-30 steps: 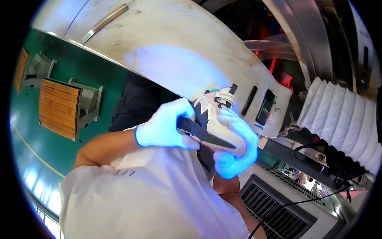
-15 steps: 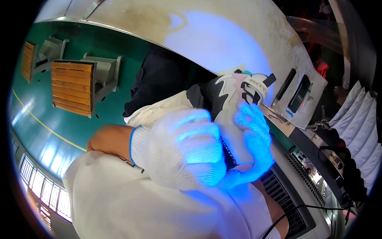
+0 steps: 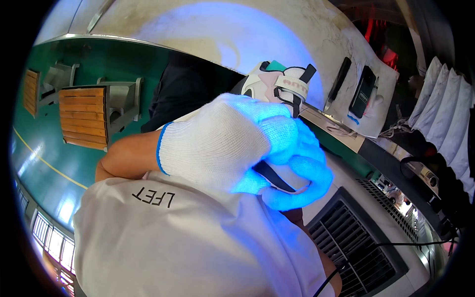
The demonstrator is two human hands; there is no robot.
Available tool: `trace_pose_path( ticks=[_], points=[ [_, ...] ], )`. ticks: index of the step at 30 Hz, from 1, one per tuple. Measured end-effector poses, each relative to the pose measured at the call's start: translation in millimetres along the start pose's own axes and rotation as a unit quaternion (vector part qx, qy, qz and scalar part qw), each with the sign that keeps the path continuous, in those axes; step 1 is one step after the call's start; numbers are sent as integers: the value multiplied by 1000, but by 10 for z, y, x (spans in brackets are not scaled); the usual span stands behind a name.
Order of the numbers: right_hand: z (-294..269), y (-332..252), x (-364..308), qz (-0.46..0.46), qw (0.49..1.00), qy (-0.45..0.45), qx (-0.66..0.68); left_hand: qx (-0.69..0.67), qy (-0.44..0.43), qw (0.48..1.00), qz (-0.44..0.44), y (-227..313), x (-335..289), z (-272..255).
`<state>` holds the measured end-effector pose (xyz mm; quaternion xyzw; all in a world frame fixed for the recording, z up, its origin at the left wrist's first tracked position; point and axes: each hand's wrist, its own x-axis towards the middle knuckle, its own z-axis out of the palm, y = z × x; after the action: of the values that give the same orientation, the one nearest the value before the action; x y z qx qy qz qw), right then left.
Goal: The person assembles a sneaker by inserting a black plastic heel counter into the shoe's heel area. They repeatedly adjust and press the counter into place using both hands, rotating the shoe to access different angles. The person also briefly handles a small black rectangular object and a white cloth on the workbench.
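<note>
A sneaker (image 3: 271,85), white and black with pale pink parts and a strap across it, is held close against my white shirt. Its strap end points away from me, toward the bench. My left hand (image 3: 217,141), in a white knitted glove with a blue cuff edge, lies across the shoe with its fingers curled over the side, hiding most of the upper. On the other side, my right hand (image 3: 309,180), also gloved and lit strongly blue, wraps the shoe near its dark-lined opening. Where the two hands meet, some fingertips are hidden.
A stained pale bench (image 3: 193,29) beyond carries a blue light patch. Toward its right lie a black phone (image 3: 363,91) and a black bar-shaped item (image 3: 338,84). A vented grey unit (image 3: 356,242) with a cable stands at lower right. Wooden-topped seats (image 3: 83,116) stand left on green floor.
My left hand has slid forward along the shoe, covering its dark and white side. The view has shifted, and the shoe sits higher and slightly left in it. My right hand still wraps the shoe.
</note>
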<state>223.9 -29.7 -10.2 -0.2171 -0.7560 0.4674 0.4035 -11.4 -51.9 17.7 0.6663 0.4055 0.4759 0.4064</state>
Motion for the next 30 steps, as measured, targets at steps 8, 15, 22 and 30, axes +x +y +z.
trace_pose_path(
  ticks=[8, 15, 22, 30],
  points=[
    [-153, -161, -71, 54, 998, -6, 17, 10, -23, 1000, 15, -65, -13, 144],
    [-166, -423, 185, 112, 992, -32, -54, 24, -55, 998, 16, -132, 41, 162],
    [42, -419, 416, 64, 991, -45, -113, -9, 125, 985, 117, -370, -43, 85],
    [7, -465, 531, 80, 985, -80, -127, -2, 100, 993, -65, -778, -571, 97]
  ],
)
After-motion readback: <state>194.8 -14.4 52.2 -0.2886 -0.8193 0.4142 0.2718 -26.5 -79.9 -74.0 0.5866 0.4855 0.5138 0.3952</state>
